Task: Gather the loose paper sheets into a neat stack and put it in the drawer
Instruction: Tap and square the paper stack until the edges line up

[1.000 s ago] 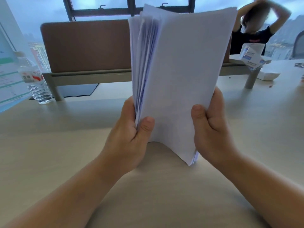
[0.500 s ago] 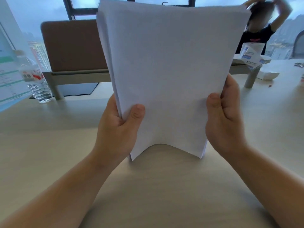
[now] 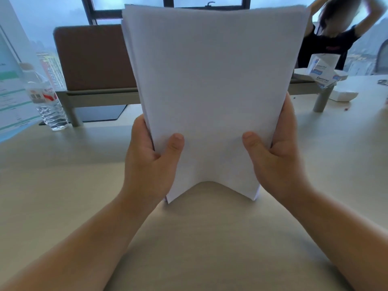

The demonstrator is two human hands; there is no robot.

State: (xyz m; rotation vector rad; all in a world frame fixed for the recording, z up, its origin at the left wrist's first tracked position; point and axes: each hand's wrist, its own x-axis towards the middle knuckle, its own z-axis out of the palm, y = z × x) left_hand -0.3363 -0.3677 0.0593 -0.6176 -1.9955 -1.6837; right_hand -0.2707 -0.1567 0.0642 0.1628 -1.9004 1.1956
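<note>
- Right now my left hand [image 3: 151,162] grips the paper stack [image 3: 212,85] upright at its left edge.
- My right hand [image 3: 275,156] grips the opposite edge, above the bench [image 3: 63,185].

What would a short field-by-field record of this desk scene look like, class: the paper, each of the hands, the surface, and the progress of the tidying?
paper stack: held upright, facing the camera, bottom edge bowed upward in the middle
left hand: grips the stack's lower left side, thumb on the front
right hand: grips the lower right side, thumb on the front
desk: pale, stack's lower corners at or just above it; contact unclear
water bottle: stands far left
drawer: not in view
progress: sheets gathered, not yet put away
</note>
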